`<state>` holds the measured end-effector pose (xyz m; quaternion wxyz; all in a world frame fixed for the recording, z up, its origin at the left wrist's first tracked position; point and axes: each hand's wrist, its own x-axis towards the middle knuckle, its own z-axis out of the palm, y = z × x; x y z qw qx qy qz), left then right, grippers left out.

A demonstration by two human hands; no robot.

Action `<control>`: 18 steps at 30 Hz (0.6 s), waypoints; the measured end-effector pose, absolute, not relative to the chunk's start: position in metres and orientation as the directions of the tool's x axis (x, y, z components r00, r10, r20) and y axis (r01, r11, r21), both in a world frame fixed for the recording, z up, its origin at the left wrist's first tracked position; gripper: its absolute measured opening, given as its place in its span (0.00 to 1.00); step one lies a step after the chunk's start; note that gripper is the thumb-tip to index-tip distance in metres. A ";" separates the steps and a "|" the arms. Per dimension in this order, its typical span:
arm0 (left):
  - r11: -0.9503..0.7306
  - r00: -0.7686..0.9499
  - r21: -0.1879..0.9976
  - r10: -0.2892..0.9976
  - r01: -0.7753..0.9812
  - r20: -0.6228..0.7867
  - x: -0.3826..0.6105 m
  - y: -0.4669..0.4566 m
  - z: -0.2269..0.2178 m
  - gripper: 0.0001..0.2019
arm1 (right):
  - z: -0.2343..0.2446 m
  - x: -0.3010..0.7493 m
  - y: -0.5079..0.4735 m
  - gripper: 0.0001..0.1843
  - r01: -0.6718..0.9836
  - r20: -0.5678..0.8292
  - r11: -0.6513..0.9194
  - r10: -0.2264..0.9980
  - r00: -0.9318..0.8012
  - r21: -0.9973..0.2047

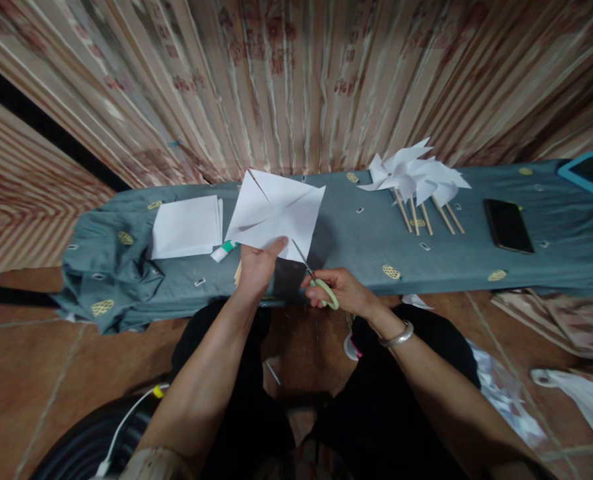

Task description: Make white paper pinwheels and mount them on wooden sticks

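Note:
My left hand [259, 268] pinches the near edge of a square sheet of white paper [281, 207], its thumb lying on top. A slit runs in from the sheet's far left corner, and crease lines cross its middle. In my right hand [344, 290] are scissors [324, 288] with pale green handles, fingers through the loops. Their blades reach the near right corner of the sheet. Left of the sheet lies a stack of white paper [186, 227]. Beside that stack is a white and green tube [224, 251], partly under the held sheet.
Several white paper pinwheels [414, 175] on wooden sticks lie at the right of the cloth-covered bench [361, 253]. A black phone [508, 225] and a blue-framed device [591, 172] lie farther right. Behind the bench hangs a patterned curtain [286, 87]. A plastic bag [506, 393] is on the floor.

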<state>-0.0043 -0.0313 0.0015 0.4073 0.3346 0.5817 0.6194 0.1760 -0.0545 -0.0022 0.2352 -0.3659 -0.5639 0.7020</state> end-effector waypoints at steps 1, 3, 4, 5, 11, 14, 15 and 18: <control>0.005 -0.439 0.992 0.897 -0.123 -0.059 -0.004 -0.032 0.002 0.27 | -0.002 0.176 -0.055 0.26 0.081 -0.246 -0.252 0.742 -0.623 -0.964; 0.001 -0.429 0.991 0.902 -0.130 -0.057 -0.004 -0.032 0.003 0.27 | -0.002 0.176 -0.054 0.26 0.076 -0.245 -0.254 0.743 -0.622 -0.964; 0.005 -0.425 0.992 0.903 -0.128 -0.059 -0.004 -0.032 0.003 0.27 | -0.002 0.176 -0.054 0.26 0.074 -0.244 -0.254 0.745 -0.621 -0.964; 0.010 -0.423 0.993 0.904 -0.121 -0.061 -0.003 -0.032 0.003 0.26 | -0.002 0.176 -0.054 0.26 0.074 -0.245 -0.255 0.746 -0.619 -0.964; -0.034 -0.417 0.992 0.909 -0.118 -0.018 0.000 -0.032 0.004 0.23 | -0.002 0.176 -0.054 0.27 0.088 -0.254 -0.255 0.747 -0.614 -0.963; -0.046 -0.410 0.993 0.912 -0.104 0.000 0.000 -0.031 0.004 0.23 | -0.002 0.176 -0.054 0.27 0.098 -0.257 -0.250 0.751 -0.609 -0.963; -0.046 -0.410 0.994 0.912 -0.095 0.003 -0.001 -0.031 0.003 0.24 | -0.002 0.176 -0.054 0.27 0.097 -0.258 -0.252 0.752 -0.606 -0.963; -0.046 -0.409 0.996 0.913 -0.083 0.008 -0.001 -0.031 0.003 0.23 | -0.001 0.175 -0.054 0.26 0.089 -0.255 -0.254 0.754 -0.606 -0.963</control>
